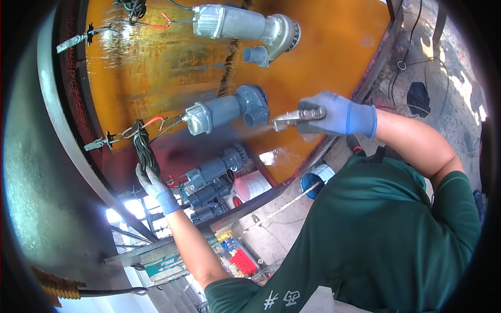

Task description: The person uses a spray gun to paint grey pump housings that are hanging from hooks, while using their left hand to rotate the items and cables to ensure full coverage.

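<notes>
In my gloved right hand (331,113) is a metal spray gun (286,121), gripped with its nozzle facing left. A fine mist leaves it toward the middle submersible pump (224,110), whose round casing is blue-grey and whose far end still shows silver. This pump hangs sideways from a wire and a hook (95,144) at the left. My left hand (151,183), also gloved, is closed around the lower end of a dark coiled cable (143,148) hanging beside the pump's hook. The gun and the pump are apart.
A silver pump (235,23) hangs farther up, and several blue-grey pumps (214,169) hang lower down. Behind them stands an orange-stained panel (308,62). A curved metal rail (62,120) runs along the left. Below are a white bucket (253,185), a blue bucket (313,182) and a red crate (243,261).
</notes>
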